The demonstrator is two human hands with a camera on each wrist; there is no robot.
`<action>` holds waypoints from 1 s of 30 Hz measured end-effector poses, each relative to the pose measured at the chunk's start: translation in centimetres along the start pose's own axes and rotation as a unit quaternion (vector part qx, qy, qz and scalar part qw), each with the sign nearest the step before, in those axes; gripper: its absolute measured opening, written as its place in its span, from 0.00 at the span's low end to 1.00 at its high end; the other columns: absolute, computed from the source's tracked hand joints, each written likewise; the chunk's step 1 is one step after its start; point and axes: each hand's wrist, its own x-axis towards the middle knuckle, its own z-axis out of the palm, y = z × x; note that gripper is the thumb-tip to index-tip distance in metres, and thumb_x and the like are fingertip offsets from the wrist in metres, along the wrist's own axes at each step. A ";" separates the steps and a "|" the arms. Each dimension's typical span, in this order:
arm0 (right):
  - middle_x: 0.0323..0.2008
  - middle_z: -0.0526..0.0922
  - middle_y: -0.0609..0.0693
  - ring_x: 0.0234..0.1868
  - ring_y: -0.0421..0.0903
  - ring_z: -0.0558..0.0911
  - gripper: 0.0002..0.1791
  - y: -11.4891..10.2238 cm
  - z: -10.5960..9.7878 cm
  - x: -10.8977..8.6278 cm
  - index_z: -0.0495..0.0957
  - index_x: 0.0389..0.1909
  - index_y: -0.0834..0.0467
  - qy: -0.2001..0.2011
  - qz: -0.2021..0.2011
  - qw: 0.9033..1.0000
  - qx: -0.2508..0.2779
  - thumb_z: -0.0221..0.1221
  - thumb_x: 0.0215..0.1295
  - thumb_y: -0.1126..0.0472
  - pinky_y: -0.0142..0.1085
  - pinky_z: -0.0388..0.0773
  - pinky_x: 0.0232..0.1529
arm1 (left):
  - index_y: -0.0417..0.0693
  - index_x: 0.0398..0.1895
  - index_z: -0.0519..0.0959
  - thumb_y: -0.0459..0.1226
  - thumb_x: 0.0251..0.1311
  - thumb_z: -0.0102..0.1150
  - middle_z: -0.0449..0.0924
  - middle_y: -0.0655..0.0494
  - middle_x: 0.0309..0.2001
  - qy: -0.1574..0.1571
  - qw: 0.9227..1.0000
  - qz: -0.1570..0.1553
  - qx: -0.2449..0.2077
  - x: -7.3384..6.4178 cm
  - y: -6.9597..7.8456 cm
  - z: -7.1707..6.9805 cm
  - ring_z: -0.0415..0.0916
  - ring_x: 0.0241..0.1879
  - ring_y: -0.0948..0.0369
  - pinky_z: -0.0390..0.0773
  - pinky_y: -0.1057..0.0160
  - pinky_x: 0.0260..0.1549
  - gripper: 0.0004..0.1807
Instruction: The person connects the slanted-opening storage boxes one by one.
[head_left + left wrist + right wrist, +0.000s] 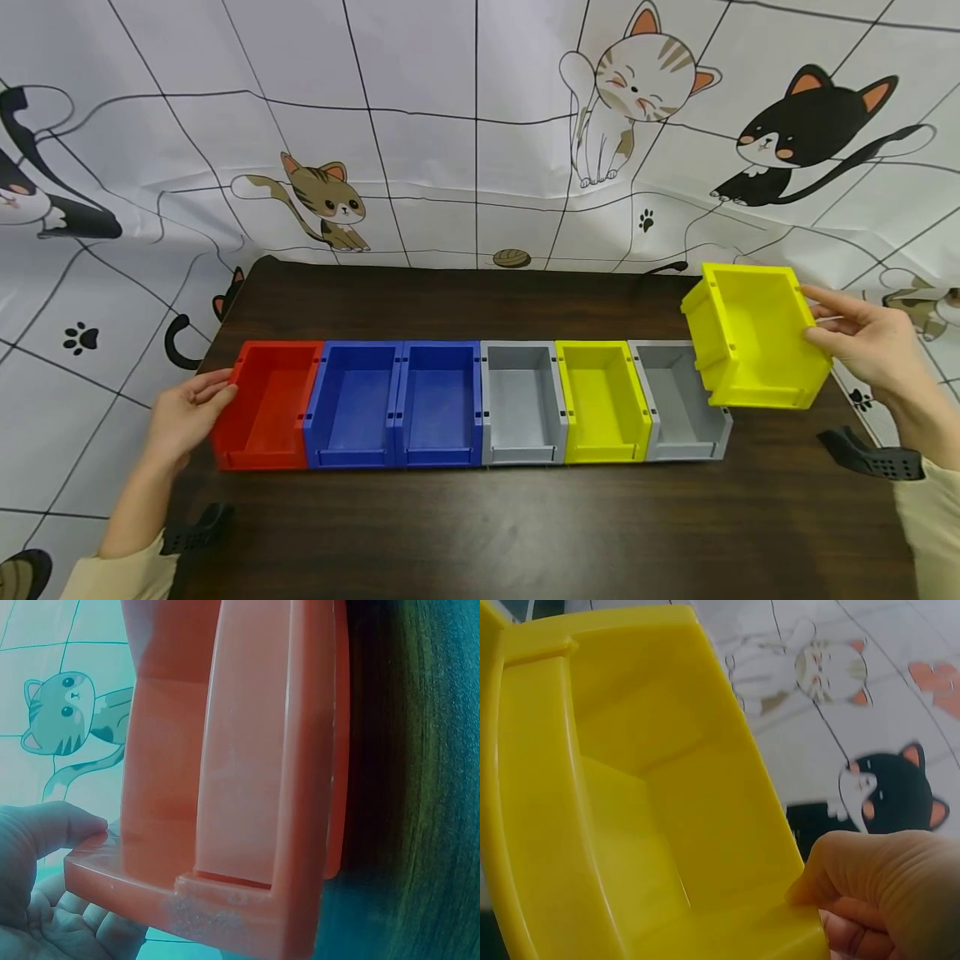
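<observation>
My right hand [873,342] grips the side wall of a yellow storage bin [765,333], raised and tilted at the right end of the row. In the right wrist view, the thumb lies at the rim of this bin [705,817] with the fingers behind the wall. At the left end, my left hand [187,412] pinches the outer wall of a red bin [272,408], thumb at the rim, fingers outside. The raised bin partly hides the grey bin [678,408] at the row's right end.
Between the red and right grey bins stand two blue bins [356,408], another grey bin [522,404] and a second yellow bin [603,404], side by side. The dark wooden table [487,533] meets a cat-printed cloth [450,158] behind.
</observation>
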 end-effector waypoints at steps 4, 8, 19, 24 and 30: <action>0.45 0.69 0.66 0.25 0.19 0.68 0.28 1.9 -0.3 -0.6 0.58 0.66 0.70 -0.003 0.016 0.999 -0.029 0.51 0.66 0.70 0.23 0.73 0.21 | 0.30 0.60 0.68 0.46 0.65 0.53 0.79 0.41 0.49 -0.005 1.000 0.004 0.006 0.2 -0.5 -0.1 0.72 0.31 0.80 0.77 0.76 0.28 0.30; 0.47 0.66 0.73 0.25 0.18 0.67 0.28 3.7 -0.6 -1.0 0.56 0.65 0.73 -0.012 0.026 0.999 -0.027 0.50 0.67 0.71 0.25 0.74 0.20 | 0.33 0.61 0.68 0.50 0.64 0.52 0.80 0.44 0.49 0.000 1.000 0.014 0.015 1.5 -3.0 0.0 0.74 0.32 0.79 0.79 0.72 0.29 0.32; 0.48 0.66 0.79 0.26 0.22 0.71 0.28 7.9 -0.3 -1.1 0.56 0.65 0.74 -0.060 0.012 0.998 -0.031 0.51 0.68 0.69 0.27 0.76 0.22 | 0.27 0.60 0.67 0.43 0.67 0.49 0.71 0.28 0.53 -0.016 0.999 0.016 0.025 -0.6 1.1 -0.1 0.69 0.29 0.83 0.78 0.75 0.27 0.28; 0.49 0.66 0.80 0.25 0.25 0.74 0.28 8.9 -0.1 -0.9 0.58 0.66 0.70 -0.067 0.018 0.997 -0.022 0.52 0.67 0.67 0.27 0.77 0.23 | 0.26 0.59 0.67 0.40 0.68 0.49 0.75 0.31 0.50 -0.015 0.999 0.020 0.030 -0.9 1.7 -0.2 0.69 0.28 0.84 0.78 0.75 0.26 0.26; 0.51 0.65 0.79 0.26 0.24 0.73 0.29 9.1 0.3 -0.6 0.56 0.66 0.71 -0.080 0.033 0.996 -0.027 0.51 0.68 0.66 0.28 0.77 0.23 | 0.27 0.60 0.67 0.43 0.67 0.51 0.76 0.34 0.50 -0.014 0.999 0.022 0.021 -0.2 0.5 -0.1 0.71 0.29 0.82 0.78 0.74 0.26 0.28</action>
